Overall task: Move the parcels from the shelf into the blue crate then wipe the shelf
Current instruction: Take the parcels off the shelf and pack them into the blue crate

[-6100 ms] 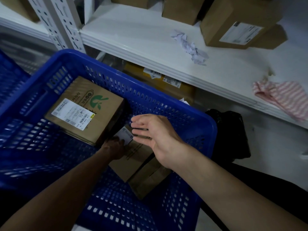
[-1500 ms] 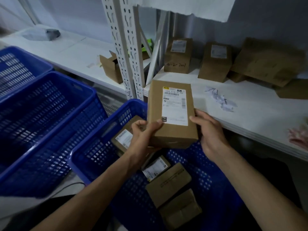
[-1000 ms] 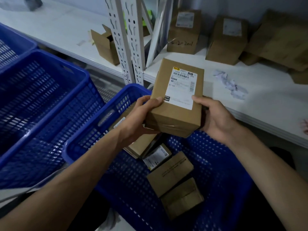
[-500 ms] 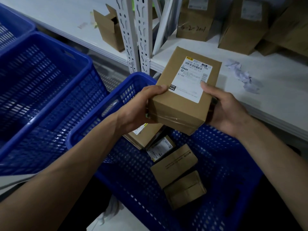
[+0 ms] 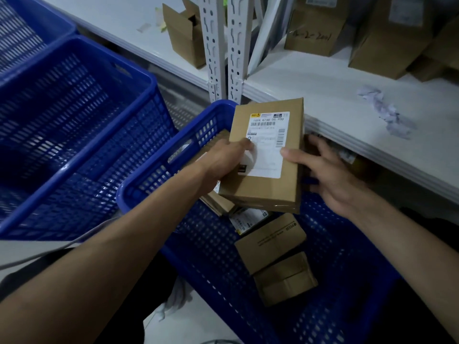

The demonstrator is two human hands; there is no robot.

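I hold a brown cardboard parcel (image 5: pixel 278 192) with a white shipping label over the blue crate (image 5: pixel 154 175). My left hand (image 5: pixel 223 162) grips its left edge, thumb on the label. My right hand (image 5: pixel 325 170) holds its right side, thumb on top. Inside the crate lie several small brown parcels (image 5: pixel 270 242), partly hidden under the held one. On the white shelf (image 5: pixel 323 95) more brown parcels (image 5: pixel 315 28) stand at the back.
Crumpled white paper (image 5: pixel 382 110) lies on the shelf. Two more blue crates (image 5: pixel 74 130) stand to the left. White perforated uprights (image 5: pixel 223 45) rise between shelf bays, with an open small carton (image 5: pixel 183 38) on the left shelf.
Both hands have lowered the labelled parcel toward the crate's inside, and it now lies flatter. The view has tilted down and closer to the crate.
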